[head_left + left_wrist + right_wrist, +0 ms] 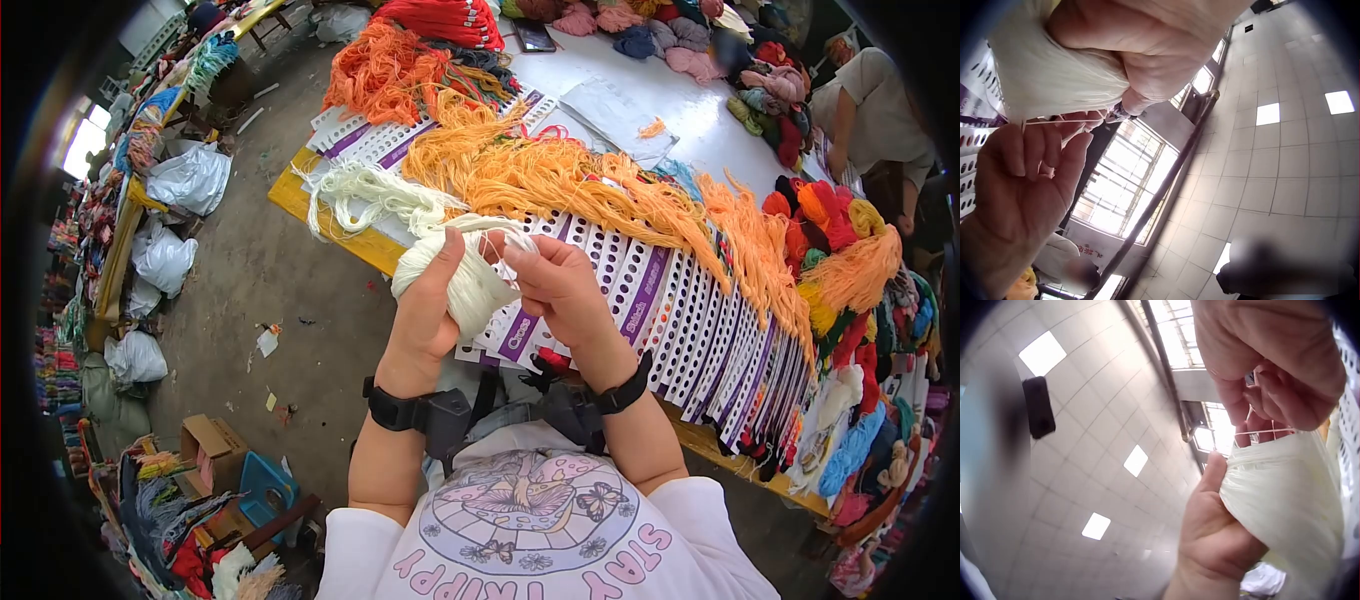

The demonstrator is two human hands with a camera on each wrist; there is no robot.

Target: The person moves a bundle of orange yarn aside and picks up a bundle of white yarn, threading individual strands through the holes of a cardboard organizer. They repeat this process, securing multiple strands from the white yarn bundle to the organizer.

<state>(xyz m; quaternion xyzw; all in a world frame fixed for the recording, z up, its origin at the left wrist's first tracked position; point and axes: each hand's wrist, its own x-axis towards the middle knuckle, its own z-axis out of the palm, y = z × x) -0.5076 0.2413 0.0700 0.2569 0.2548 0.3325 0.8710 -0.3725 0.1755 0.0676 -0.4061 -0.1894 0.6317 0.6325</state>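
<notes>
My left hand point(425, 310) grips a thick skein of cream-white thread point(470, 295) over the table's front edge, thumb on top of the skein. Beside it, the fingers of my right hand point(565, 290) pinch strands at the skein's end. In the left wrist view, a thin pale strand point(1044, 122) stretches between the skein and the right fingers. The right wrist view shows the skein's gathered end point(1254, 456) right below those fingers. More loose cream thread point(380, 195) trails on the table behind the hands.
Orange thread bundles point(570, 190) lie across punched white-and-purple cards point(640, 290) on the table. A darker orange heap point(375, 75), papers point(615, 115) and a phone point(534, 37) lie farther back. Another person point(870, 110) sits at the right. White bags point(190, 175) stand at left.
</notes>
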